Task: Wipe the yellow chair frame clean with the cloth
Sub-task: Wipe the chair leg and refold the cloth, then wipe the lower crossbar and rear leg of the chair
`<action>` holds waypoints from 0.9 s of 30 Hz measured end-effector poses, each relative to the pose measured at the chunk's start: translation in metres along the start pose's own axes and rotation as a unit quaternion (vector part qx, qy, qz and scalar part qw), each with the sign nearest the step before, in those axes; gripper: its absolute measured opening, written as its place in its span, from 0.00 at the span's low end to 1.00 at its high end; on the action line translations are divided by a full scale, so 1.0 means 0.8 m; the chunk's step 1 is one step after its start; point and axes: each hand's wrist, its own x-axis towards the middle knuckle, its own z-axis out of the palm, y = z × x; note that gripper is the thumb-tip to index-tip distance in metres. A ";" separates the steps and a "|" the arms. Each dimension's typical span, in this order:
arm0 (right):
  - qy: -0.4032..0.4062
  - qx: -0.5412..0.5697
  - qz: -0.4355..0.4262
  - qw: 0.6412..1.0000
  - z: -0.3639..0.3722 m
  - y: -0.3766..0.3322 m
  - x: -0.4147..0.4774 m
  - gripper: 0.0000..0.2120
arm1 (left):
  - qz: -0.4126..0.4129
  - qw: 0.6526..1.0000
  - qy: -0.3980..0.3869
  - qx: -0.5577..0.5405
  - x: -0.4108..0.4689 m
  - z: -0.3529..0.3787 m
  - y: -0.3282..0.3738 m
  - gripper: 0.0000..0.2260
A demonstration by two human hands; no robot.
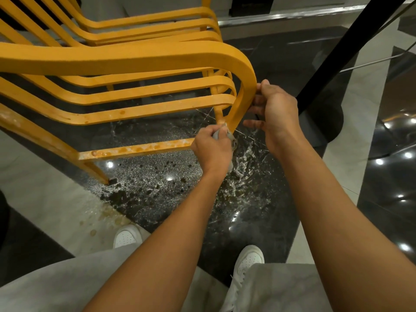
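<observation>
Left hand [212, 150] is curled tight round a bunched grey cloth [216, 134], pressing it against the lower front leg of the yellow chair frame [135, 57]. Right hand [275, 109], just beyond, grips the bend where the arm turns down into that leg. Flat yellow bands form the frame, with curved slats stacked one under another. Its low crossbar [135, 149] carries brownish wet spots and pale smears. The chair stands on the dark speckled floor [157, 176], wet and spattered beneath, close to that strip's edge with the pale tile. Behind rises a black pole [351, 48].
</observation>
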 end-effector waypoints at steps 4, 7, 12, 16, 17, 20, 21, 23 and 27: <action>0.002 -0.023 0.014 1.000 -0.002 -0.005 -0.003 0.16 | -0.076 0.994 -0.061 0.049 -0.003 -0.019 -0.016 0.07; 0.011 -0.083 0.042 0.996 -0.004 -0.003 -0.009 0.12 | -0.078 0.993 -0.075 0.056 -0.016 -0.041 -0.017 0.06; -0.121 -0.310 0.098 0.938 -0.017 0.012 -0.044 0.09 | -0.104 0.991 -0.086 -0.009 -0.029 -0.085 -0.001 0.04; -0.247 -0.351 0.116 0.896 -0.010 0.033 -0.080 0.11 | -0.120 0.986 -0.100 -0.050 -0.038 -0.113 0.024 0.03; -0.253 -0.307 0.133 0.908 -0.005 0.039 -0.087 0.12 | -0.116 0.986 -0.104 -0.051 -0.043 -0.121 0.030 0.03; -0.222 -0.198 0.145 0.944 0.006 0.044 -0.107 0.12 | -0.119 0.984 -0.118 -0.060 -0.053 -0.146 0.042 0.06; -0.210 -0.186 0.132 0.951 0.009 0.047 -0.109 0.11 | -0.126 0.983 -0.120 -0.064 -0.054 -0.156 0.045 0.07; -0.202 -0.191 0.105 0.955 0.013 0.048 -0.115 0.08 | -0.139 0.979 -0.131 -0.077 -0.054 -0.175 0.050 0.09; -0.218 -0.165 0.101 0.957 0.021 0.041 -0.125 0.07 | -0.147 0.969 -0.185 -0.078 -0.051 -0.203 0.052 0.06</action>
